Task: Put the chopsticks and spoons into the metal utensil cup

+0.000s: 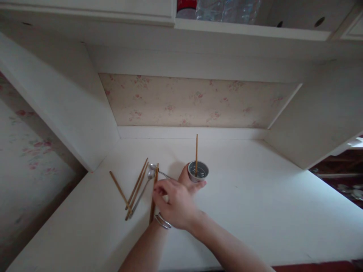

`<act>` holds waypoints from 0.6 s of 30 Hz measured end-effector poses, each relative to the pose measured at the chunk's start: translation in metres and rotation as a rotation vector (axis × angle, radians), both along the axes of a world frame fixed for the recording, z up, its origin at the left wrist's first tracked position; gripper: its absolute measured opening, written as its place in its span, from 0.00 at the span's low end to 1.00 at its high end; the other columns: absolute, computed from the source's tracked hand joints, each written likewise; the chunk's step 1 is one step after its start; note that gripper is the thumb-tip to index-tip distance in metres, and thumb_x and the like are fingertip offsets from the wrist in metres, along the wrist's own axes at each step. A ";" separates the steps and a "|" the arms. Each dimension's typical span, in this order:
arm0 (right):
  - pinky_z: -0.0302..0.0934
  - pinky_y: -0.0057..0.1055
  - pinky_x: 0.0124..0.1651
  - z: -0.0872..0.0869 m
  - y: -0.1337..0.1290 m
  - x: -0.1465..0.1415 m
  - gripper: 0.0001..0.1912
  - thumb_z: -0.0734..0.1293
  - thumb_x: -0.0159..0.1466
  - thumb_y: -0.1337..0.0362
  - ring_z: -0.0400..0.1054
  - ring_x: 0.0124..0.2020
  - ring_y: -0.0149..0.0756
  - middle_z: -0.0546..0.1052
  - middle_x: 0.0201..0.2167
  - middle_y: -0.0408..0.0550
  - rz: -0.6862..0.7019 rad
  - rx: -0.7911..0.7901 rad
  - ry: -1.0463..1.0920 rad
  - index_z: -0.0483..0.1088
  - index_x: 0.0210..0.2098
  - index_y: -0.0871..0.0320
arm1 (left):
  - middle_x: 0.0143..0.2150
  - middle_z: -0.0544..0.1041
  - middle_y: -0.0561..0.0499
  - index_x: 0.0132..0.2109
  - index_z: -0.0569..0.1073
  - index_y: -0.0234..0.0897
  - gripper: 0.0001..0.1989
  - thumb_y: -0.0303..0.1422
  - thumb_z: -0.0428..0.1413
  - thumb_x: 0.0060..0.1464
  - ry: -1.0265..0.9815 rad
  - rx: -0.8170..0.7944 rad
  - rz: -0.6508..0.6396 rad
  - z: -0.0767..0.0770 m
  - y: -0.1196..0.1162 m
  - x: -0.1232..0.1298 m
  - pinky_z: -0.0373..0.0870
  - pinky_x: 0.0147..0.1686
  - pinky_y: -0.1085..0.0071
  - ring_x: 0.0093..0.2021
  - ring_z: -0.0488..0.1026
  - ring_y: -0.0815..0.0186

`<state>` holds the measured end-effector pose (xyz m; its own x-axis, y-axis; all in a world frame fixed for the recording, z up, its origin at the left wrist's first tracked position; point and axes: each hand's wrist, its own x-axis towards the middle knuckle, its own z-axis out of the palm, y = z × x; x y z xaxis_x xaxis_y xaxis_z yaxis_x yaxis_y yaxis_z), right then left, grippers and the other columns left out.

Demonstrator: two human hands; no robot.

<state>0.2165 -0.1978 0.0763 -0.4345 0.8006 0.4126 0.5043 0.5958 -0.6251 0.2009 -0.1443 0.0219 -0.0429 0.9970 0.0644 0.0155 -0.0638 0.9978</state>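
Observation:
My left hand, its wrist in a silver bracelet, is wrapped round a grey metal cup with small holes in its bottom. One wooden chopstick stands upright in the cup. Crossing over my left forearm, my right hand is curled in a pinch at a pair of wooden chopsticks on the left; its fingertips partly cover them. Close by lie two metal spoons, one spoon slanting beside more chopsticks and the other spoon partly behind my right hand. Another chopstick lies farthest left.
All this is on a white countertop inside a white cabinet recess. Side panels rise left and right, with floral wallpaper at the back. Overhead, a shelf holds plastic bottles.

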 end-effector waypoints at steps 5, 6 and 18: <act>0.70 0.38 0.34 -0.012 0.021 -0.109 0.14 0.59 0.63 0.59 0.74 0.37 0.46 0.78 0.38 0.54 0.262 0.024 -0.429 0.69 0.43 0.59 | 0.47 0.76 0.47 0.52 0.68 0.37 0.33 0.27 0.68 0.37 -0.006 0.216 -0.110 -0.009 0.005 0.000 0.68 0.48 0.68 0.45 0.74 0.64; 0.70 0.40 0.33 -0.018 0.024 -0.125 0.14 0.60 0.62 0.59 0.73 0.38 0.48 0.77 0.38 0.55 0.273 0.018 -0.481 0.68 0.44 0.60 | 0.48 0.75 0.47 0.53 0.67 0.37 0.32 0.27 0.68 0.38 -0.011 0.218 -0.121 -0.011 0.006 0.000 0.68 0.48 0.67 0.45 0.73 0.63; 0.71 0.45 0.39 -0.063 0.050 -0.165 0.16 0.63 0.58 0.66 0.73 0.40 0.48 0.77 0.38 0.56 0.275 0.062 -0.660 0.67 0.46 0.62 | 0.48 0.74 0.47 0.53 0.66 0.38 0.30 0.29 0.66 0.42 -0.047 0.208 -0.194 -0.018 0.008 -0.004 0.67 0.48 0.66 0.46 0.72 0.63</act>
